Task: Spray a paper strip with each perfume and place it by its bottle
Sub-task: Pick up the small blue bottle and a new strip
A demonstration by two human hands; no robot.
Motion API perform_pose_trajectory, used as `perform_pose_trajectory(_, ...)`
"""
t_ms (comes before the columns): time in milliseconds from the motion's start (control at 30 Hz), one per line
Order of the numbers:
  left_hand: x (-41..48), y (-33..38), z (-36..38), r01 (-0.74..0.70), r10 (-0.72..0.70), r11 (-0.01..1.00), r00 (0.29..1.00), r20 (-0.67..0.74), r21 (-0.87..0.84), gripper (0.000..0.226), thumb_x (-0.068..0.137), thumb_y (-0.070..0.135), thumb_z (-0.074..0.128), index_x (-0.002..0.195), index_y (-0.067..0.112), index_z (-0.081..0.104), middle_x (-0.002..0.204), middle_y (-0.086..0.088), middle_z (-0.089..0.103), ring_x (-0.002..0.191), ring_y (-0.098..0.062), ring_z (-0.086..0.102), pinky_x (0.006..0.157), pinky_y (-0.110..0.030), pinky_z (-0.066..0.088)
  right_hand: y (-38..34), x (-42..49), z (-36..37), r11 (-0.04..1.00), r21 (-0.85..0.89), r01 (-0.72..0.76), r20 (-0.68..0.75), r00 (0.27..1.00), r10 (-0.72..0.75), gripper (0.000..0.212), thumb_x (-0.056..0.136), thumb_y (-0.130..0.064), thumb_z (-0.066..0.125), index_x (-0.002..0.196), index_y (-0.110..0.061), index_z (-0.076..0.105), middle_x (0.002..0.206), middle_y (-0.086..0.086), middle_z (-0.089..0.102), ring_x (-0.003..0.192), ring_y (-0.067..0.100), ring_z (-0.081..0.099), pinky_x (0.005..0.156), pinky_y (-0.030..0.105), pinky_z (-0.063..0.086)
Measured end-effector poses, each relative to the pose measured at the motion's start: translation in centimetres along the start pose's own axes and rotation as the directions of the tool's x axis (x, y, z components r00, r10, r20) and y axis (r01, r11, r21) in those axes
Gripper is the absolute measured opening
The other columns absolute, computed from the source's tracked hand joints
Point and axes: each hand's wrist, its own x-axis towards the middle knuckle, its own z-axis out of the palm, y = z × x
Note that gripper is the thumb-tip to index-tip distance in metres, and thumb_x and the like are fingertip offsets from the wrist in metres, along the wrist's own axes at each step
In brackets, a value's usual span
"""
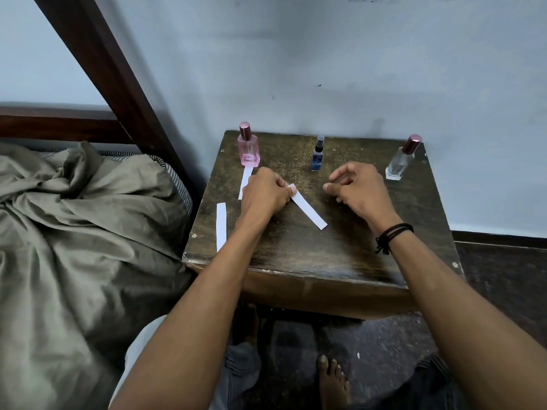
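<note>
Paper strip (309,213) first, since it's the one in play. On my feed the left hand (266,193) pinches its far end between thumb and curled fingers, and the rest slants toward the near right over the wood. I can't tell whether the free end touches the top.

The biggest thing around is the rumpled olive blanket (74,217) on the bed at left, with a dark wooden bedpost (112,75) leaning across the pale wall. Next is the worn brown table (296,255), pushed against that wall.

The right hand (358,190) sits to the right of the strip, fingers loosely curled and holding nothing.

Three bottles line the far edge. The pink bottle (248,149) is at the left corner, the clear bottle (399,162) at the right corner and the small blue bottle (318,156) between them, just beyond the gap between my two hands.

A second strip (245,180) lies in front of the pink bottle, partly hidden by the left hand. A third strip (221,226) lies by the table's left edge, its near end just beside the left forearm. A black cord band (390,235) circles the right wrist.
</note>
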Motion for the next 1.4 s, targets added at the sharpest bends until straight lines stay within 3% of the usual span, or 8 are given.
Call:
perform_pose_trajectory(267,-0.4,0.1,-0.3,-0.017,0.017,1.000,1.000,0.001,-0.011,0.011,0.084,0.032,0.080,0.085,0.021,0.077,0.085,-0.002,0.077,0.086,-0.022,0.074,0.088,-0.040,0.059,-0.8,1.4,1.9,0.993,0.111,0.042,-0.221,0.975,-0.017,0.041,0.075,-0.029,0.088,0.106,-0.031,0.062,0.104,-0.005,0.064,0.081,0.009,0.065,0.080,0.047,0.060)
perform_pose_trajectory(400,-0.6,0.1,-0.5,-0.026,0.026,0.999,1.000,0.001,-0.019,0.012,0.083,0.032,0.082,0.089,0.022,0.077,0.086,0.000,0.077,0.086,-0.020,0.074,0.091,-0.039,0.058,-1.1,2.0,3.1,0.992,0.101,0.078,-0.219,0.974,-0.055,0.058,0.077,-0.032,0.087,0.128,-0.025,0.061,0.129,-0.001,0.062,0.100,0.008,0.065,0.094,0.035,0.055)
perform_pose_trajectory(500,-0.4,0.0,-0.5,-0.019,0.019,0.999,1.000,0.011,-0.027,0.017,0.082,0.033,0.083,0.094,0.023,0.077,0.088,0.001,0.077,0.087,-0.020,0.074,0.091,-0.039,0.057,-1.3,2.4,3.8,0.991,0.101,0.092,-0.198,0.978,-0.071,0.065,0.079,-0.037,0.085,0.136,-0.022,0.058,0.135,-0.004,0.062,0.112,0.008,0.062,0.100,0.031,0.050)
perform_pose_trajectory(667,-0.1,-0.4,-0.6,-0.011,0.011,1.000,1.000,0.014,-0.027,0.014,0.081,0.036,0.081,0.089,0.027,0.075,0.087,0.002,0.077,0.090,-0.021,0.074,0.091,-0.040,0.058,-1.6,2.9,4.7,0.992,0.091,0.088,-0.202,0.977,-0.068,0.056,0.081,-0.042,0.080,0.131,-0.024,0.062,0.130,-0.005,0.066,0.116,0.015,0.063,0.101,0.042,0.051)
perform_pose_trajectory(900,0.0,-0.6,-0.7,-0.008,0.009,1.000,1.000,0.002,-0.010,0.012,0.083,0.035,0.078,0.075,0.031,0.070,0.083,0.003,0.077,0.090,-0.023,0.074,0.091,-0.040,0.058,-1.6,2.9,4.8,0.990,0.111,0.092,-0.196,0.978,-0.069,0.025,0.090,-0.033,0.073,0.113,-0.024,0.070,0.106,-0.008,0.074,0.097,0.011,0.069,0.093,0.038,0.055)
perform_pose_trajectory(1033,0.0,-0.5,-1.0,0.017,-0.016,1.000,0.999,-0.039,0.019,0.017,0.083,0.040,0.074,0.069,0.034,0.068,0.086,0.005,0.076,0.092,-0.025,0.073,0.092,-0.042,0.056,-1.7,2.8,4.6,0.988,0.100,0.117,-0.183,0.978,-0.098,0.020,0.092,-0.028,0.072,0.110,-0.021,0.069,0.101,-0.006,0.073,0.093,0.012,0.069,0.091,0.037,0.055)
perform_pose_trajectory(1233,-0.7,0.1,-1.3,-0.019,0.025,0.996,0.997,-0.071,0.086,0.014,0.091,0.044,0.066,0.089,0.032,0.073,0.096,0.003,0.076,0.101,-0.026,0.068,0.091,-0.041,0.053,-1.8,2.1,4.0,0.982,0.084,0.166,-0.156,0.976,-0.152,0.021,0.094,-0.025,0.070,0.114,-0.020,0.069,0.103,-0.004,0.073,0.088,0.011,0.068,0.089,0.035,0.055)
perform_pose_trajectory(1400,-1.2,1.4,-1.4,-0.154,0.155,0.988,0.985,-0.076,0.012,0.012,0.095,0.034,0.065,0.097,0.028,0.075,0.086,0.010,0.071,0.087,-0.016,0.067,0.075,-0.029,0.048,-1.8,1.3,3.8,0.969,0.031,0.245,-0.084,0.967,-0.241,0.024,0.095,-0.024,0.069,0.118,-0.022,0.068,0.101,-0.006,0.071,0.089,0.015,0.069,0.085,0.035,0.056)
